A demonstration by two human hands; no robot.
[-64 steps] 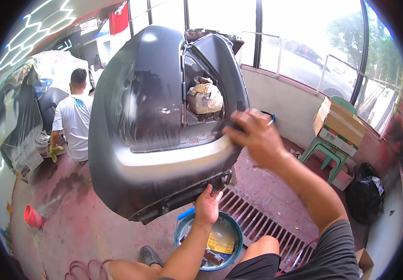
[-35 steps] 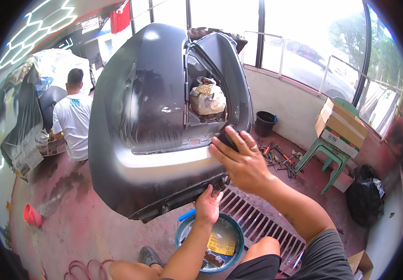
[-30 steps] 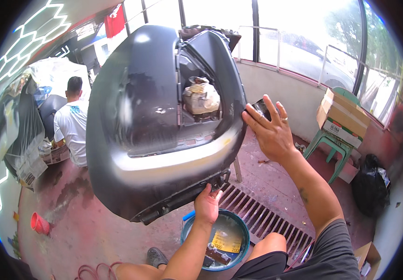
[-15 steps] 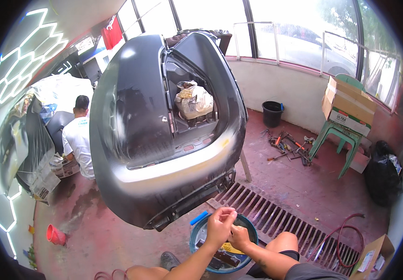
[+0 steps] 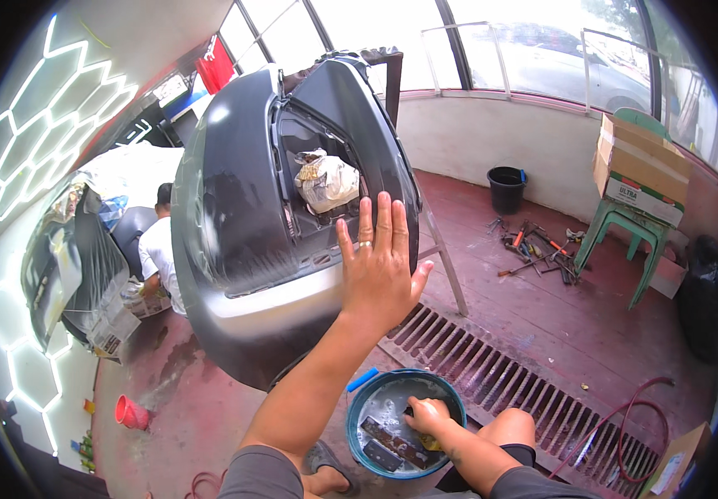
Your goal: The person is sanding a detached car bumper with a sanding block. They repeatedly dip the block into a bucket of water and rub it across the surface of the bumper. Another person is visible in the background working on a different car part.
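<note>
A dark car bumper panel stands upright before me, with a pale band across its lower part and a crumpled wrapped bundle in its opening. My left hand is spread, fingers apart, over the panel's lower right, apparently resting on it. Below, my right hand is in a blue bucket of cloudy water, fingers curled round something dark I cannot make out. Dark oblong blocks and a yellow sheet lie in the water.
A co-worker crouches at left beside plastic-covered parts. At right are a black bucket, scattered tools, a box on a green stool, a black bag and a hose. A floor grate runs diagonally; a red bucket stands left.
My left hand left the panel's underside and has risen onto its face, fingers spread. My right hand has dropped from the panel into the blue bucket. The view has shifted.
</note>
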